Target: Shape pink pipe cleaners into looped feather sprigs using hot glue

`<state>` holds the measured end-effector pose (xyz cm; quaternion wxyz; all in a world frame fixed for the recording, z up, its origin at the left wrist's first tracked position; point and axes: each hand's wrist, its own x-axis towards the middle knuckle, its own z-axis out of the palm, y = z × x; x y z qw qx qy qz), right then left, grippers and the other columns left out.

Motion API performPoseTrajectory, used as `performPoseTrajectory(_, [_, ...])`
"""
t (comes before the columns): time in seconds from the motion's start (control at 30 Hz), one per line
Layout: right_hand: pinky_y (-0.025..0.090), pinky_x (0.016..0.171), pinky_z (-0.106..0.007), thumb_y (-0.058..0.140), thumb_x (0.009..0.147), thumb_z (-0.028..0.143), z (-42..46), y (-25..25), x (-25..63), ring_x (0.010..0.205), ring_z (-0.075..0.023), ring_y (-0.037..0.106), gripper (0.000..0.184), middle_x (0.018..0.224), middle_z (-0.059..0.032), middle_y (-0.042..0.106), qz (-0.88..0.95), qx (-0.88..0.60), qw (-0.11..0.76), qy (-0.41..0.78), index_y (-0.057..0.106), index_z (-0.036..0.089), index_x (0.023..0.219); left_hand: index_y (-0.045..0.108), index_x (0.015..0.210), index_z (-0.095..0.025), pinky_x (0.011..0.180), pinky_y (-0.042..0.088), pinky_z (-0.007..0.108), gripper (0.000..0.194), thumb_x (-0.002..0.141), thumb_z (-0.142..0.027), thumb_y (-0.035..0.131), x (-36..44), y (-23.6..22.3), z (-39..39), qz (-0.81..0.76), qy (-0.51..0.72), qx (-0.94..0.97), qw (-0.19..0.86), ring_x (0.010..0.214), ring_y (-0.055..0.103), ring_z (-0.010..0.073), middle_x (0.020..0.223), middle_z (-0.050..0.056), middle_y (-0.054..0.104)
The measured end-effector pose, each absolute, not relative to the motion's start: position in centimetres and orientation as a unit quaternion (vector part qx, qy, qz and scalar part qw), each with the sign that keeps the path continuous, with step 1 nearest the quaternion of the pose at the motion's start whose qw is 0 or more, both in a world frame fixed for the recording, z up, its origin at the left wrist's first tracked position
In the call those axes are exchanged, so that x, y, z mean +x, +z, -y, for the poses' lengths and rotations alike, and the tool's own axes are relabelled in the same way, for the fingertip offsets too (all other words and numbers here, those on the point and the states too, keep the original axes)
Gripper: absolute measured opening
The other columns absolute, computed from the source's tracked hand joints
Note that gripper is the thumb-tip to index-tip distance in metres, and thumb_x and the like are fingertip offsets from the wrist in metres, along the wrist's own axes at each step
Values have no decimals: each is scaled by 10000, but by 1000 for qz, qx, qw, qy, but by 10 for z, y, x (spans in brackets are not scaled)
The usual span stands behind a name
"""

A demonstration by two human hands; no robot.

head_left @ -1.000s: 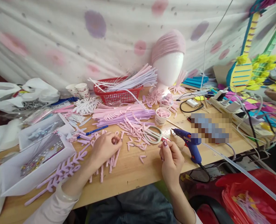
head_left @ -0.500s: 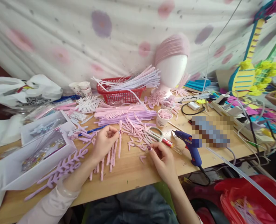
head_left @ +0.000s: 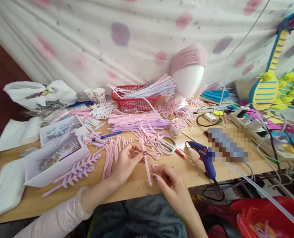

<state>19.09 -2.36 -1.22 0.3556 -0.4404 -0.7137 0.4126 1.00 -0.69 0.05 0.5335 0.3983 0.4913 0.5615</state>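
Observation:
My left hand (head_left: 128, 163) pinches a pink twisted pipe cleaner (head_left: 148, 172) near its looped top, and the twisted tail hangs toward the table's front. To its right, my right hand (head_left: 173, 185) has curled fingers with a gap between thumb and forefinger; nothing shows in it. Left of my left hand lies a row of pink looped pipe-cleaner strips (head_left: 109, 155), partly covered by that hand. Short bent pink pieces (head_left: 155, 155) are scattered behind my hands. Scissors (head_left: 169, 145) with pale handles rest beside them.
A blue glue gun (head_left: 203, 157) stands at right, beside a screwdriver (head_left: 181, 153). White boxes of beads (head_left: 32, 177) and purple leafy sprigs (head_left: 77, 172) sit left. Behind are pipe-cleaner bundles (head_left: 137, 124), a red basket (head_left: 134, 105), a paper cup (head_left: 177, 130) and a foam head (head_left: 190, 79).
My left hand has moved right, carrying a pink pipe cleaner away from the row of strips. My right hand has stayed close by, slightly lower. The view has shifted a little left.

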Motion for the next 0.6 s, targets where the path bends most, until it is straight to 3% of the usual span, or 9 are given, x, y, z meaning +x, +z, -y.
performPoseTrajectory(0.17, [310,500,-240,510,921,351,33,-16,181,524,-113,410,306,576,23,484,708,-436,365,418,558,180,671,526,860,-185,684,538,274,323,693,-294,780,24,1,20,-471,549,377,578,701,668,134,801,-22,649])
performPoseTrajectory(0.3, [299,484,-235,520,918,375,33,-22,187,517,-106,390,274,590,30,474,673,-450,401,429,586,176,742,615,987,-160,745,533,282,388,668,-275,803,25,-1,20,-451,527,367,619,777,666,151,826,11,672])
performPoseTrajectory(0.5, [300,466,-227,544,891,475,16,-13,197,510,-104,375,308,592,46,432,566,-488,490,449,622,179,919,673,893,-129,706,540,309,346,670,-358,804,24,-1,17,-431,487,371,663,658,642,138,778,23,671])
performPoseTrajectory(0.6, [315,461,-216,570,865,496,-2,-1,188,496,-94,377,327,597,50,443,559,-438,489,506,616,183,948,680,866,-127,643,542,290,349,672,-391,799,26,0,17,-405,463,386,688,619,617,120,770,15,640])
